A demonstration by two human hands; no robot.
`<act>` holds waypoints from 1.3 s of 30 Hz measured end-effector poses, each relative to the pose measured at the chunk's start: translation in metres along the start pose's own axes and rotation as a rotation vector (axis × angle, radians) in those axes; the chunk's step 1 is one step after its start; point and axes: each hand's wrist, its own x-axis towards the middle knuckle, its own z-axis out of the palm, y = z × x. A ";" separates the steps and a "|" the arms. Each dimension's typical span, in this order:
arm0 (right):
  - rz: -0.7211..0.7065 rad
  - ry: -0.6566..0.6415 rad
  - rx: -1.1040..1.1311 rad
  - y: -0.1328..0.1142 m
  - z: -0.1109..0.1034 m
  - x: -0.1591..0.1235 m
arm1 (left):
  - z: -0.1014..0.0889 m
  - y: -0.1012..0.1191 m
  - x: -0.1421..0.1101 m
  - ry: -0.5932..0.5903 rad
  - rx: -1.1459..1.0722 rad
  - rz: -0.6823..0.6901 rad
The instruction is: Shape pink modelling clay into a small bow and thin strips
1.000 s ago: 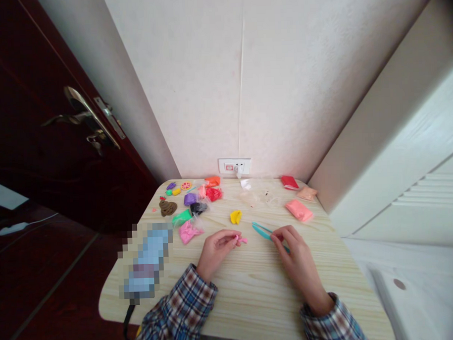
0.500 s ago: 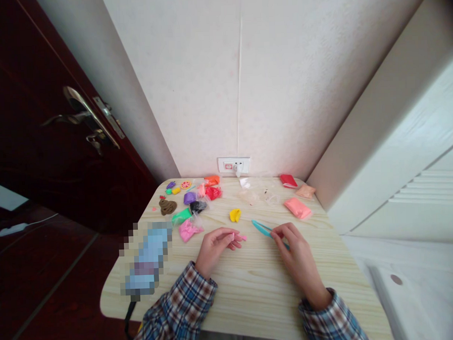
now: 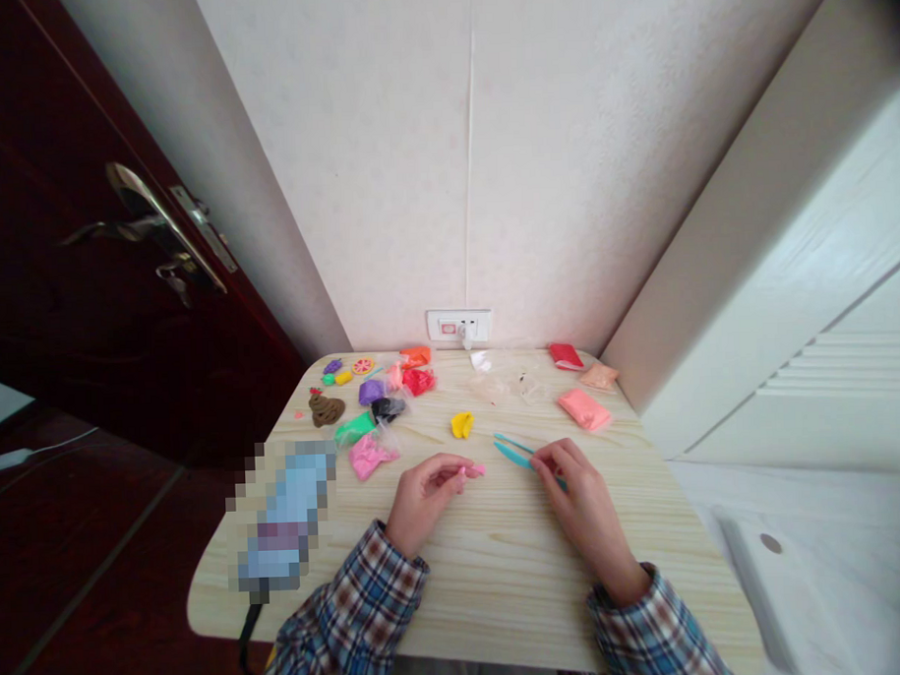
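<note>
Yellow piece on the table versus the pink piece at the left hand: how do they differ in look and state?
The yellow piece lies untouched on the table; the pink piece is held in the fingers of the left hand. The yellow piece looks broad and folded, while the visible part of the pink piece is narrow. Both are small and plain-coloured.

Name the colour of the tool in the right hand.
The tool in the right hand is turquoise blue, best seen in the head view.

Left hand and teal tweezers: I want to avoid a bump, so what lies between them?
In the head view, the pink piece at the left hand's fingertips juts toward the teal tweezers; past it, just tabletop shows.
</note>
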 end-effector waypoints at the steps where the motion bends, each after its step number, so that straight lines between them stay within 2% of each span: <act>1: 0.003 0.001 -0.001 0.000 0.000 0.000 | 0.000 0.001 -0.001 -0.006 0.020 0.008; 18: 0.018 0.016 0.005 -0.001 -0.002 0.001 | 0.003 0.009 -0.005 -0.047 0.215 0.079; 27: 0.009 0.033 -0.005 -0.001 -0.001 0.003 | 0.002 0.003 -0.003 -0.062 0.246 0.116; 34: -0.010 0.033 -0.018 -0.003 0.002 0.004 | 0.000 0.004 0.001 -0.015 0.349 0.292; 39: 0.001 0.023 -0.014 0.001 0.002 0.004 | 0.002 0.004 -0.001 -0.033 0.371 0.320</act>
